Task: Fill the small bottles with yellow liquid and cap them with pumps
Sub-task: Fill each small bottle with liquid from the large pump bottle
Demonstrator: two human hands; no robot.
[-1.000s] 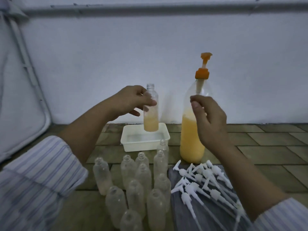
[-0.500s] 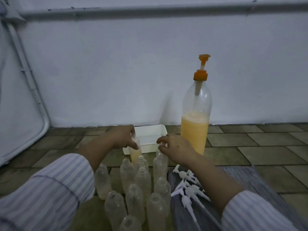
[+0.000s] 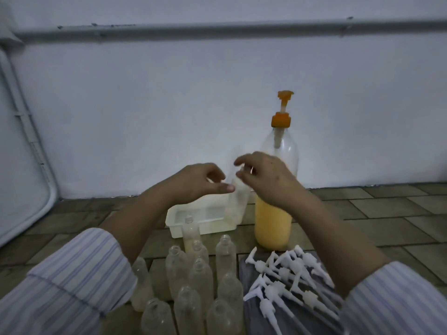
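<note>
My right hand (image 3: 268,180) pinches the neck of an empty small bottle (image 3: 239,201), blurred, and holds it up in front of the white tray (image 3: 179,226). My left hand (image 3: 196,184) hovers just left of that bottle with loosely curled fingers and its thumb tip at the bottle's side. A small bottle partly filled with yellow liquid (image 3: 191,235) stands at the back of the group of empty small bottles (image 3: 200,279). The big pump bottle of yellow liquid (image 3: 273,221) stands behind my right wrist. White pumps (image 3: 287,276) lie in a heap at the right.
The pumps rest on a dark cloth (image 3: 256,317) on the tiled floor. A white wall (image 3: 169,105) with a pipe runs close behind the tray and the big bottle. A white rounded panel (image 3: 21,165) leans at the left.
My left hand has set the partly filled bottle down behind the group and let it go. My right hand has lifted an empty bottle from the group, and both hands have risen.
</note>
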